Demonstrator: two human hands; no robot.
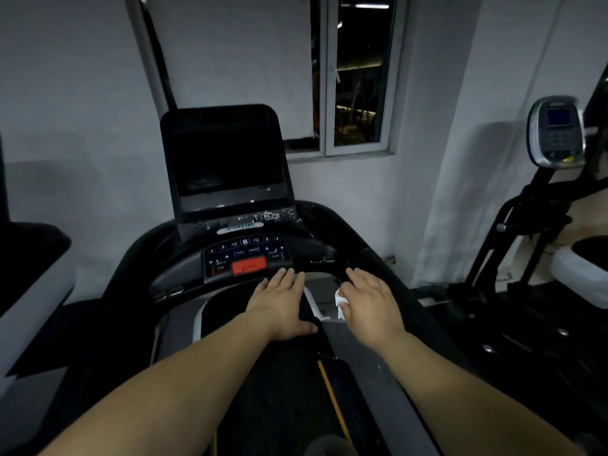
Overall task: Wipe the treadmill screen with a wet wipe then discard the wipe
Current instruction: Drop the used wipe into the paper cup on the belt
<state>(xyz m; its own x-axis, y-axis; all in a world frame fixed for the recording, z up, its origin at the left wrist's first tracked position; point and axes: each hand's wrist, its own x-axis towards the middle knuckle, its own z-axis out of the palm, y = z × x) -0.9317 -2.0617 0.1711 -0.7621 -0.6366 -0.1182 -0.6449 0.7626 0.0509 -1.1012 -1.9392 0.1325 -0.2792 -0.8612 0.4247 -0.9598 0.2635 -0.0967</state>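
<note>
- The right hand pinches a wipe in a loose grip under the palm, only a white corner showing; it could slip onto the belt.
- The left hand is flat, spread and empty, fingertips just below the red stop pad; leaning in might press the buttons.
- The screen stands well above both hands, dark and unlit, so smears may be missed.

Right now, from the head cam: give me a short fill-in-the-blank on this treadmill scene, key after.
1. The white wet wipe is held in the ____ hand.
2. The left hand is open and holds ____.
3. The treadmill screen is dark, so it looks switched ____.
4. The big button below the keypad is ____.

Missing words: right; nothing; off; red
</note>
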